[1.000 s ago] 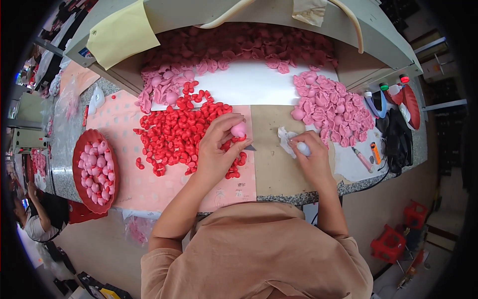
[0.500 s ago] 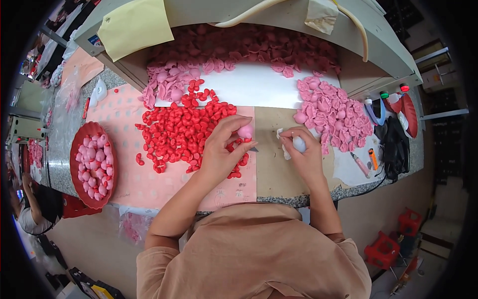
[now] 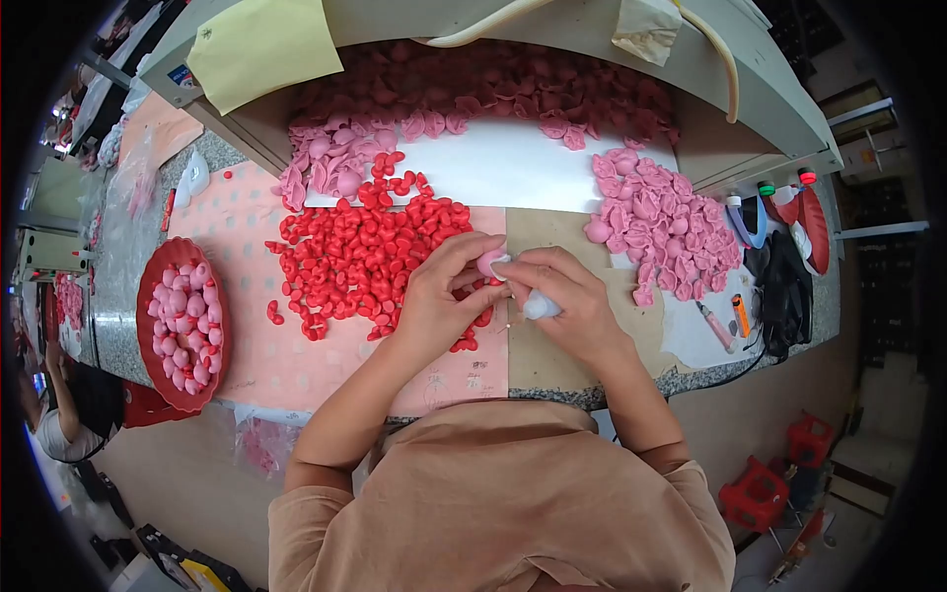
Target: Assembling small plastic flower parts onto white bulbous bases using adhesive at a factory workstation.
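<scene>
Between the fingertips of my left hand (image 3: 431,294) is a small pink rounded piece (image 3: 488,261), with a bit of red at its lower side. My right hand (image 3: 580,308) meets it, pressing a scrap of white cloth (image 3: 502,258) against the piece. A small translucent white bottle (image 3: 540,305) is also gripped in that hand, its tip hidden by the fingers. Just left of my left hand spreads a heap of glossy red pieces (image 3: 370,257). Pink cup-shaped pieces (image 3: 661,222) are piled beyond my right hand.
A red scalloped tray (image 3: 225,340) of pink pieces with red parts stands at the left. A grey hood (image 3: 582,35) arches over more pink pieces at the back. At the right lie an orange lighter (image 3: 740,315), a tube (image 3: 716,329) and a black bundle (image 3: 785,296).
My right hand has moved left with the cloth and bottle, bringing the cloth onto the pink piece. My left hand stays nearly in place.
</scene>
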